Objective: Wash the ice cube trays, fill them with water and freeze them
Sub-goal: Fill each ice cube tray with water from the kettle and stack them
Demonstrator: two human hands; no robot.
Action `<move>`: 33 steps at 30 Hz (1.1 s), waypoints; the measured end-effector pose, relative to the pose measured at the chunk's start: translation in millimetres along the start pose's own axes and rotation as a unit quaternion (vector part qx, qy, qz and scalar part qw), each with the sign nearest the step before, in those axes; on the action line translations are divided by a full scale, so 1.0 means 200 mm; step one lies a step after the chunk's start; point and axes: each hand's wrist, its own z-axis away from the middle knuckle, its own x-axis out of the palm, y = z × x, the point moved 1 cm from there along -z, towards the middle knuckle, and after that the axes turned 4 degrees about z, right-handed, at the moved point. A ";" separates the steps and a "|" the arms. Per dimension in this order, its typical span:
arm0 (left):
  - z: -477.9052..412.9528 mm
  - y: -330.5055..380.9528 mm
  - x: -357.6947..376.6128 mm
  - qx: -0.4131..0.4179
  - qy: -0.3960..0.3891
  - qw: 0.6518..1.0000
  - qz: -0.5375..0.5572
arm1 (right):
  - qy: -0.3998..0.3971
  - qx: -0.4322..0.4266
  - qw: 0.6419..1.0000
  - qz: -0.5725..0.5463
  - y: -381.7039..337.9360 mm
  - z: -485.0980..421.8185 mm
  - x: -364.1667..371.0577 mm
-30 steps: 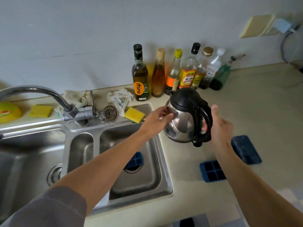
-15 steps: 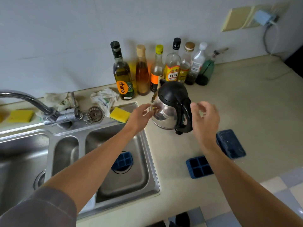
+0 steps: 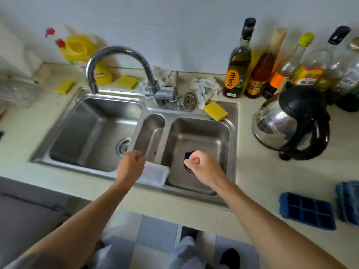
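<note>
**Hands empty over the sink; trays split between basin and bench**

Over the front rim of the sink [image 3: 234, 136]: left hand [image 3: 132, 166], fingers curled into a loose fist, nothing in it. Right hand [image 3: 202, 167] likewise curled and empty, above the right basin.

Beneath the right hand, on the basin floor over the drain: one blue ice cube tray [image 3: 187, 155], mostly hidden. Probably left there for washing.

Near the front edge of the bench [image 3: 258, 171], right of the sink: second tray [image 3: 308, 210], cells up. Just beside it, toward the bench's right end: a third blue piece [image 3: 347, 200], too blurred to call tray or lid.

Tap [image 3: 116, 59] swung over the left basin, no water seen. Would need turning toward the right basin.

Kettle [image 3: 291, 121] parked toward the bench's back edge, clear of the sink.

Yellow sponge [image 3: 215, 111] on the sink's back rim, handy for scrubbing.

Judged: washing not yet begun.
</note>
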 end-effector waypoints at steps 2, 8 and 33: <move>0.04 -0.13 -0.03 -0.031 0.001 0.999 -0.011 | -0.046 0.017 0.999 0.016 0.00 -0.04 0.18; 0.06 -0.34 0.03 -0.012 -0.033 0.999 -0.034 | -0.101 0.047 0.992 0.055 -0.02 -0.12 0.48; -0.49 0.37 0.71 0.059 -0.283 0.944 -0.159 | 0.084 0.201 0.976 0.010 0.47 -0.55 0.15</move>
